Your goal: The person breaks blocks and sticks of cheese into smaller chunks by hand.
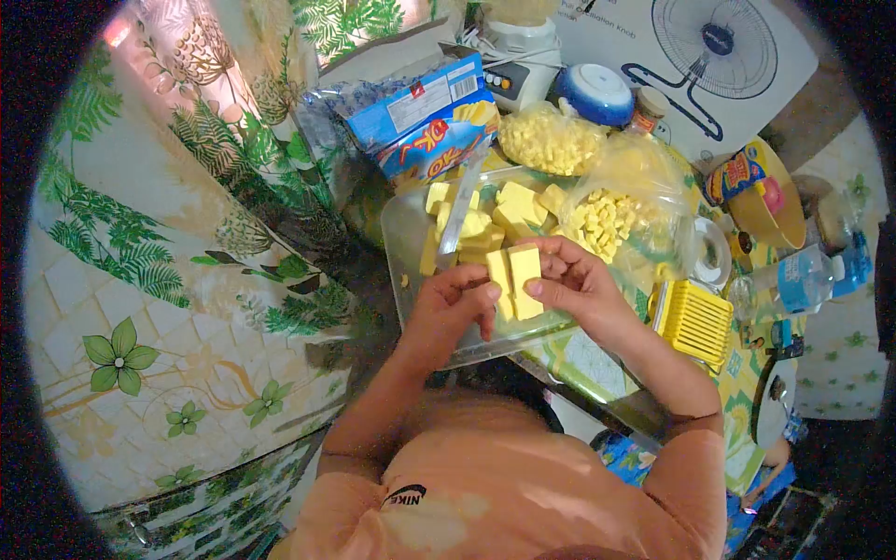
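Observation:
Two yellow slabs that look like cheese are held upright side by side over a clear plastic tray (pixel 397 271). My left hand (pixel 453 303) pinches the left cheese slab (pixel 499 280) at its lower side. Thumb and fingers of my right hand (pixel 583 285) grip the right cheese slab (pixel 525 275). A narrow gap runs between the slabs. Behind them, larger cheese chunks (pixel 518 210) are piled in the tray. Across this pile slants a knife (pixel 457 219), its near end beside my left fingers; whether they touch it I cannot tell.
Beyond the tray are a bag of small yellow cubes (pixel 551 140), an open bag with more cubes (pixel 602 224) and a blue box (pixel 420 103). A yellow slotted cutter (pixel 695 322) and a water bottle (pixel 789 285) stand right. A curtain (pixel 187 280) hangs left.

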Demonstrator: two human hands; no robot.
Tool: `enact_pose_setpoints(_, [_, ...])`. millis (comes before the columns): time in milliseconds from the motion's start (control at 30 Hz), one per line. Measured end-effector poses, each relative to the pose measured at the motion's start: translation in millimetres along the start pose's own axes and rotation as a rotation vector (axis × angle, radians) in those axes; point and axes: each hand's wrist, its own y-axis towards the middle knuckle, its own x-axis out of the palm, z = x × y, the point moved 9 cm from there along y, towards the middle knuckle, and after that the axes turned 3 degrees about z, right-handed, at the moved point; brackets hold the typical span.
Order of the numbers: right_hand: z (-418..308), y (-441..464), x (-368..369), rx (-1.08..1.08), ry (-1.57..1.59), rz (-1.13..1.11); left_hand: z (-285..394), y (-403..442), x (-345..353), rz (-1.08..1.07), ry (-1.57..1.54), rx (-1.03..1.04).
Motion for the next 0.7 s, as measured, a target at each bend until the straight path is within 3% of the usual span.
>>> enact_pose_setpoints(200, [-5.0,1.5,-3.9,-0.067,0.051,0.040,-6.6,-0.6,-2.9,0.009,-0.109,-0.001])
enact_pose_setpoints(400, [-0.5,0.5,-4.1,-0.048,0.043,0.052,5.6,-3.6,6.8,-0.066,0.097,0.057])
enact_pose_setpoints(700, [-10.3,-1.4,-4.3,-0.078,0.003,0.098,0.6,-10.0,8.5,-0.080,0.125,0.037])
